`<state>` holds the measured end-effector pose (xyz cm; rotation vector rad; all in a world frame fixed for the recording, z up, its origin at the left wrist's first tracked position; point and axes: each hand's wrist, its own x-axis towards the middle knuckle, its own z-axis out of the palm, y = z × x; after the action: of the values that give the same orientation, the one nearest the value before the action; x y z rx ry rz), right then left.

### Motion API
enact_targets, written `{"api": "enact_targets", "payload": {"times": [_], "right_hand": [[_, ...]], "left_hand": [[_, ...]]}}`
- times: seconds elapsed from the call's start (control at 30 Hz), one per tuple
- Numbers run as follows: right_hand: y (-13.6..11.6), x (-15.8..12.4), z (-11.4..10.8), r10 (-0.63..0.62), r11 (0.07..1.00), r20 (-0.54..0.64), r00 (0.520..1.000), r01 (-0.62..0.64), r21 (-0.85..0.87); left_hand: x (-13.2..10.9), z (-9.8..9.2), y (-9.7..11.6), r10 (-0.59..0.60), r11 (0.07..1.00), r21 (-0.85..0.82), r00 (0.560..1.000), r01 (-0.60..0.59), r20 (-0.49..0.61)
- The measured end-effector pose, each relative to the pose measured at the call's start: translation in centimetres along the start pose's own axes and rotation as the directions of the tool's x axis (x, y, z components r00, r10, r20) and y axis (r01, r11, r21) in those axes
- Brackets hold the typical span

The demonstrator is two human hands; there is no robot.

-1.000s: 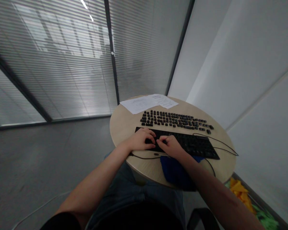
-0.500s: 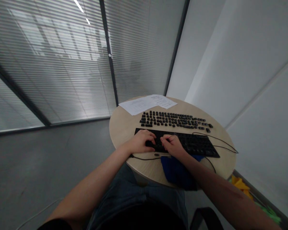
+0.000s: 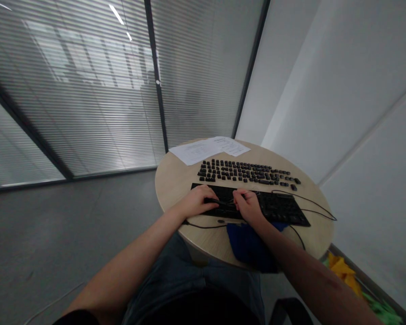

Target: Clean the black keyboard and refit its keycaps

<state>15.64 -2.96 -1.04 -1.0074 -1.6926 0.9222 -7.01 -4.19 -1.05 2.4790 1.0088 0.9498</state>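
Note:
A black keyboard [image 3: 277, 207] lies on a round wooden table [image 3: 172, 180], its cable looping off to the right. Behind it, loose black keycaps [image 3: 246, 171] are laid out in rows. My left hand [image 3: 196, 203] rests on the keyboard's left end, fingers curled down and pressing on it. My right hand [image 3: 247, 205] sits just right of it over the keyboard's middle. Its fingers are pinched together on something too small to make out.
White paper sheets [image 3: 208, 148] lie at the table's far edge. A blue cloth [image 3: 248, 246] hangs over the near edge under my right wrist. Glass walls with blinds stand behind. Yellow and green items [image 3: 345, 271] lie on the floor at right.
My right hand has shifted a little to the right along the keyboard. My left hand stays on the keyboard's left end. The view has tilted slightly.

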Motion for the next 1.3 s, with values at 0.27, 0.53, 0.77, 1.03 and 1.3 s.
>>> {"api": "enact_targets", "payload": {"times": [0.27, 0.53, 0.77, 1.03, 1.3], "right_hand": [[-0.4, 0.1, -2.1, -0.136, 0.990, -0.084, 0.987, 0.133, -0.039], [-0.4, 0.7, -2.8, -0.209, 0.977, -0.215, 0.954, 0.195, -0.087], [-0.1, 0.4, -2.7, -0.168, 0.985, -0.177, 0.970, 0.161, -0.055], [0.6, 1.3, -3.3, -0.329, 0.932, -0.298, 0.896, 0.256, -0.257], [-0.5, 1.1, -2.9, -0.484, 0.715, 0.180, 0.856, 0.506, -0.482]], "left_hand": [[-0.1, -0.4, -0.6, -0.134, 0.987, -0.105, 0.983, 0.121, -0.128], [-0.4, -0.5, -1.3, -0.282, 0.956, -0.154, 0.923, 0.249, -0.261], [-0.2, -0.5, -1.4, -0.313, 0.947, -0.183, 0.883, 0.263, -0.351], [-0.5, -0.8, -1.7, -0.279, 0.960, -0.143, 0.860, 0.240, -0.428], [-0.5, -0.6, -0.7, -0.190, 0.982, -0.074, 0.906, 0.175, -0.378]]}}
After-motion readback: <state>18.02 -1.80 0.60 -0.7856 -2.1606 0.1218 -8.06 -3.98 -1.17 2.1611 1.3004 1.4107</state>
